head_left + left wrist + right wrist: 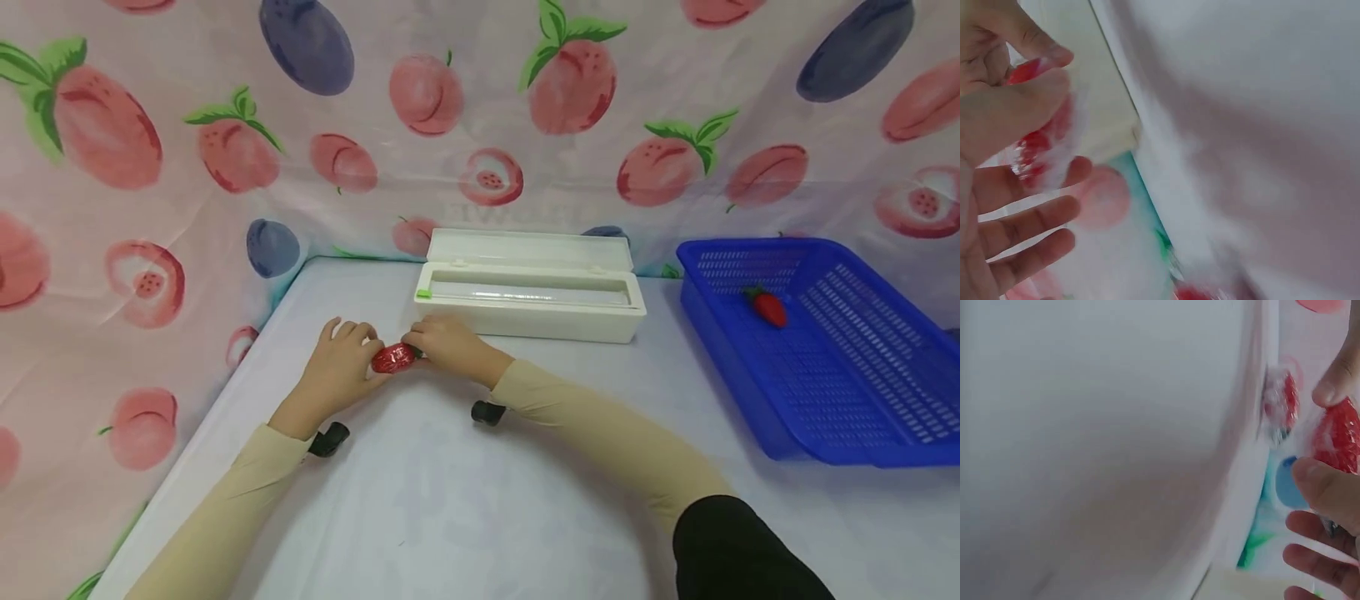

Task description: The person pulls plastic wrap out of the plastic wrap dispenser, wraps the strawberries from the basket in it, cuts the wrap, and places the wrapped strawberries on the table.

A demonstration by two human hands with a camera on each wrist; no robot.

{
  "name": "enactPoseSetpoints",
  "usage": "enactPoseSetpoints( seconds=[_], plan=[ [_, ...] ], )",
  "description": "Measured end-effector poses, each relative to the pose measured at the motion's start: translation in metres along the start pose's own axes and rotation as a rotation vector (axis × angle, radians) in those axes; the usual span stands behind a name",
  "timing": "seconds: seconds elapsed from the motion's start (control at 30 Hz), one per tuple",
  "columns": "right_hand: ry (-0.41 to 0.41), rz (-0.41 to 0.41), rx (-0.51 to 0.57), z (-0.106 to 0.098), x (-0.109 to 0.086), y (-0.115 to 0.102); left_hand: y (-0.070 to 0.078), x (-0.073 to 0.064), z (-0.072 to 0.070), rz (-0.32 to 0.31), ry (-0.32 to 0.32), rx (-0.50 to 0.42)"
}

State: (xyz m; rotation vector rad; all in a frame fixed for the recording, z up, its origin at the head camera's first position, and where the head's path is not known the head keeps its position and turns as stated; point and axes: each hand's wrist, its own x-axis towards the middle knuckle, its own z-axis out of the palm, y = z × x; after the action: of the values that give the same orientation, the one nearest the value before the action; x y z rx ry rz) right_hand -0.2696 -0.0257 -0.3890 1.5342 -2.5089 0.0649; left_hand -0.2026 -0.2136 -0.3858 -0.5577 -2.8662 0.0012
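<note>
Both hands hold a red strawberry (pixel 393 358) wrapped in clear plastic film, just in front of a white film box. My left hand (pixel 337 362) pinches its left end between thumb and fingers. At the green leafy end, my right hand (pixel 456 343) pinches the film. Close up in the left wrist view, shiny film covers the strawberry (pixel 1035 150) and stands out past its edge. Another film-wrapped strawberry (pixel 1284 406) lies on the table beyond the hands in the right wrist view; in the head view my left hand hides it.
The white film box (pixel 532 321) stands at the back with its lid (pixel 528 248) raised, a film roll (pixel 525 292) inside. At right, a blue basket (pixel 720 367) holds an unwrapped strawberry (pixel 769 308). A fruit-print cloth (pixel 360 217) hangs behind the white table (pixel 420 517).
</note>
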Motion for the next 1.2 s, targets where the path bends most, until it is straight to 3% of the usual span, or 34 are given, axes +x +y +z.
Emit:
enactPoseSetpoints(
  seconds=[0.2,0.4,0.53,0.8,1.03,1.2],
  plan=[
    [-0.149,-0.018,-0.001,0.013,0.035,-0.017,-0.025,-0.023,0.002,-0.058,-0.056,0.02],
    [-0.242,0.0,0.027,0.028,0.066,-0.034,-0.04,-0.038,0.001,-0.163,-0.157,-0.003],
    [-0.27,0.024,0.034,0.035,0.079,-0.041,-0.046,-0.043,0.004,-0.195,-0.174,0.011],
    [-0.235,0.097,0.022,0.038,0.089,-0.041,-0.059,-0.038,0.01,-0.191,-0.117,0.035],
    [-0.225,0.208,0.042,0.042,0.094,-0.035,-0.069,-0.023,0.013,-0.196,-0.14,0.036],
    [-0.228,0.209,0.068,0.041,0.095,-0.034,-0.074,-0.022,0.014,-0.216,-0.168,0.033]
  ],
)
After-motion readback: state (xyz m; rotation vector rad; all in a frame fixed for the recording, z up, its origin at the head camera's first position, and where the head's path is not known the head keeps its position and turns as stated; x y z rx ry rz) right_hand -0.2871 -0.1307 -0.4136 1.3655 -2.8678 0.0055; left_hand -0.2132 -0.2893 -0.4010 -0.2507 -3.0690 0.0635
